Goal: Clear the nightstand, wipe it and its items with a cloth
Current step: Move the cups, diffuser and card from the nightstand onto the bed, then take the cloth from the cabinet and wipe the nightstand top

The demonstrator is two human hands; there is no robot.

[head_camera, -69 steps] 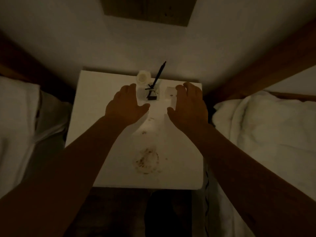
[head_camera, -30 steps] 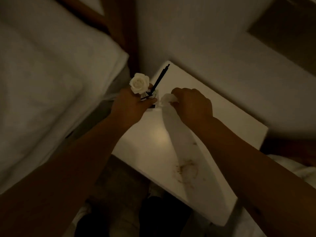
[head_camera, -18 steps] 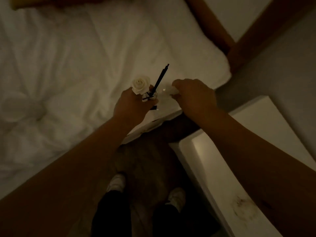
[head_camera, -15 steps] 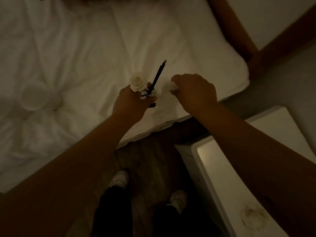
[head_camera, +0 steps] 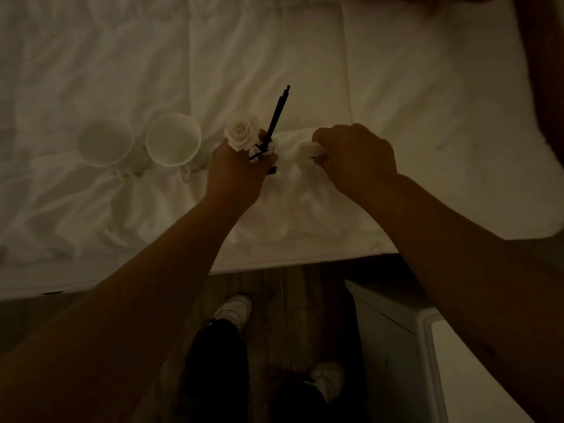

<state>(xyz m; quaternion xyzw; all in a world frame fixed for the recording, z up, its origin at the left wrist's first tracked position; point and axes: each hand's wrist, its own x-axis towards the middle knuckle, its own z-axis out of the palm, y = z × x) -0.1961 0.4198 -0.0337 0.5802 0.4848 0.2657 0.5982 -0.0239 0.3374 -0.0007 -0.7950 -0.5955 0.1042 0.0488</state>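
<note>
Two cups [head_camera: 139, 143] already sit on the bed [head_camera: 412, 102]; left hand [head_camera: 236, 175] grips the rose-and-pen holder [head_camera: 262, 148], right hand [head_camera: 357, 160] pinches a small white item [head_camera: 309, 149] over the bed's near edge. Nightstand [head_camera: 427, 325] apparently unwiped.

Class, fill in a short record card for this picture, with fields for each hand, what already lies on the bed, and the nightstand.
left hand: left hand grips a small holder with a white rose and a black pen, over the bed
right hand: right hand pinches a small white object; what it is cannot be told
on the bed: two white cups, side by side, left of the rose
nightstand: nightstand at lower right, only partly in view
</note>
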